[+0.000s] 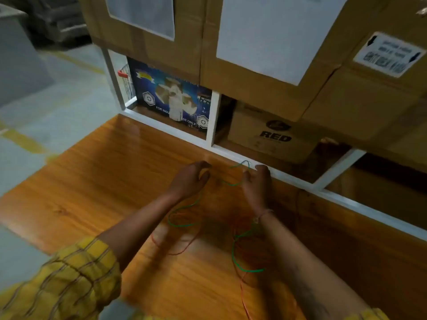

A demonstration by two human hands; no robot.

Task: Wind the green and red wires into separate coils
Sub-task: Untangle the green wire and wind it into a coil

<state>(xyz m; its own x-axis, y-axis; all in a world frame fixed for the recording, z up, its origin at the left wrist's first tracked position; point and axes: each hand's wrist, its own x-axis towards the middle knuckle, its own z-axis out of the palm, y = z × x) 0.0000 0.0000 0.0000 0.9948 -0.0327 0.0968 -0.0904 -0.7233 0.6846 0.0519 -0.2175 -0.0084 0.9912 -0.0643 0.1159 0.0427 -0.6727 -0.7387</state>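
Observation:
A thin green wire (233, 184) runs between my two hands above the wooden table (97, 181). My right hand (256, 183) pinches it near a small loop by the table's far edge. My left hand (190, 179) has curled fingers around the wire, which passes under it and trails down in loose loops between my forearms. A red wire (184, 249) lies tangled with the green loops on the table, and one strand runs toward the near edge.
A white metal shelf frame (213, 121) borders the table's far edge, holding a blue printed box (171, 95) and a brown carton (272, 135). Large cardboard cartons (254, 70) are stacked above. Grey floor with yellow lines lies to the left.

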